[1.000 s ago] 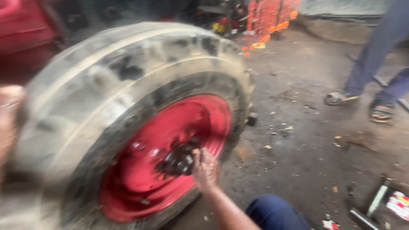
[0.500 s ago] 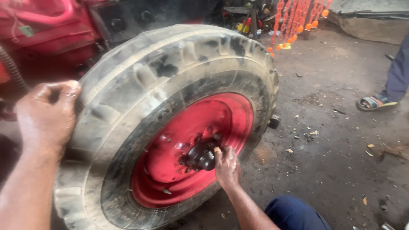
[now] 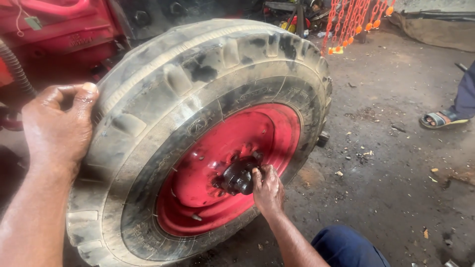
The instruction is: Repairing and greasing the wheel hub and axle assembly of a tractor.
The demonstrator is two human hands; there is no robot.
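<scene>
A grey-black lugged tyre point(image 3: 198, 74) rings a red rim point(image 3: 217, 168) with a black hub point(image 3: 237, 178); orange chain point(image 3: 356, 20) hangs behind.
</scene>
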